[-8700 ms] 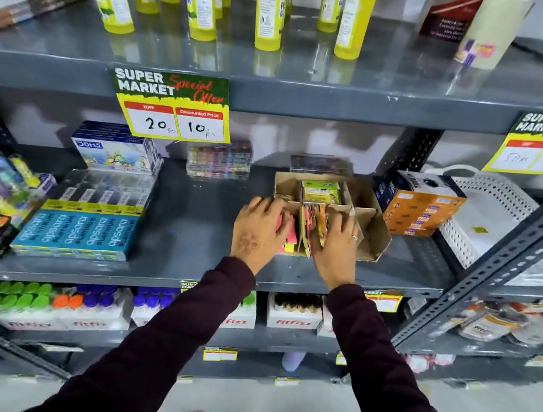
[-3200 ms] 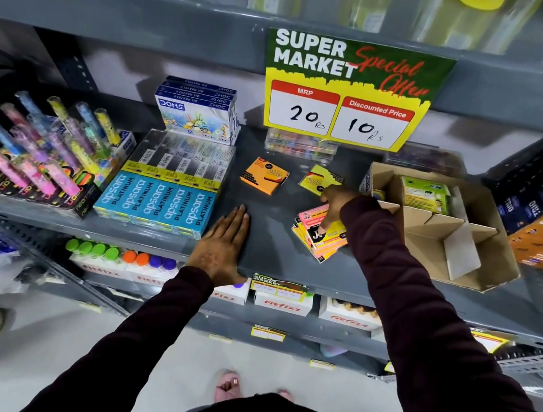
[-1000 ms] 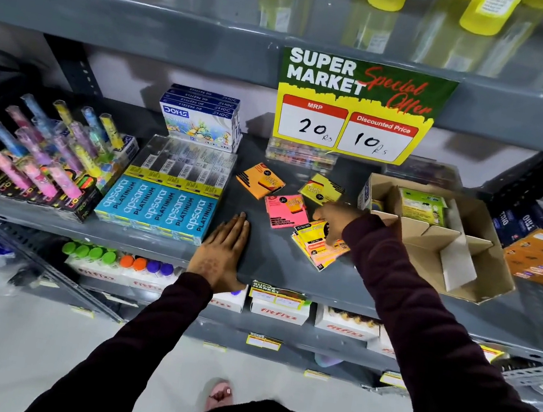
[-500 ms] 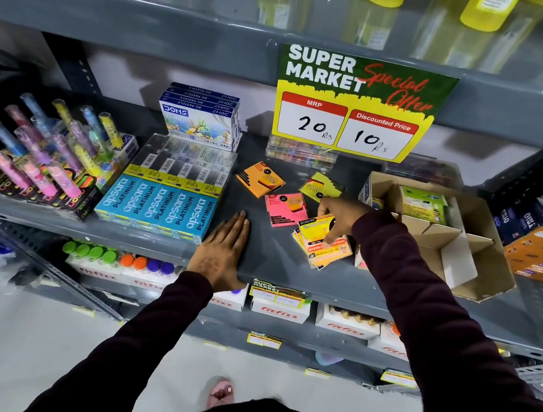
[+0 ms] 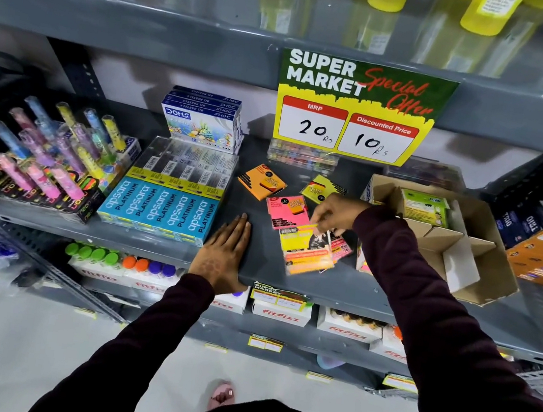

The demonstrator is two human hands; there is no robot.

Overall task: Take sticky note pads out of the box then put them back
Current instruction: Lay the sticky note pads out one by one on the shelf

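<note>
Pinching at the top of a loose stack of sticky note pads (image 5: pixel 307 250), the right hand (image 5: pixel 335 212) reaches across from the box side; thumb and fingertips are nearly closed on the upper edge of the topmost yellow pad, though motion blur hides whether it is lifted clear of the stack. The left hand (image 5: pixel 224 255) lies flat, palm down, fingers extended and together, holding nothing, at the front edge of the grey shelf (image 5: pixel 372 298). Judgement: it serves as a brace while the right hand works.

Laid out singly on the shelf behind the stack, towards the back edge: one orange pad (image 5: pixel 261 181), one yellow pad (image 5: pixel 322 190), one pink pad (image 5: pixel 287 209). Count: three singles, each apart from the others. They seem spread so each is seen and counted. The stack holds several more; the exact number cannot be read through the blur.

The cardboard box (image 5: pixel 448 243) sits at the right of the shelf, flaps open, dividers visible. One green packet (image 5: pixel 423 208) stands in its rear compartment; the compartments in view ahead of it look empty. A further pad edge shows just beside the box's front-left corner.

Judgement: the unloading half is almost done; returning has not begun.
</note>
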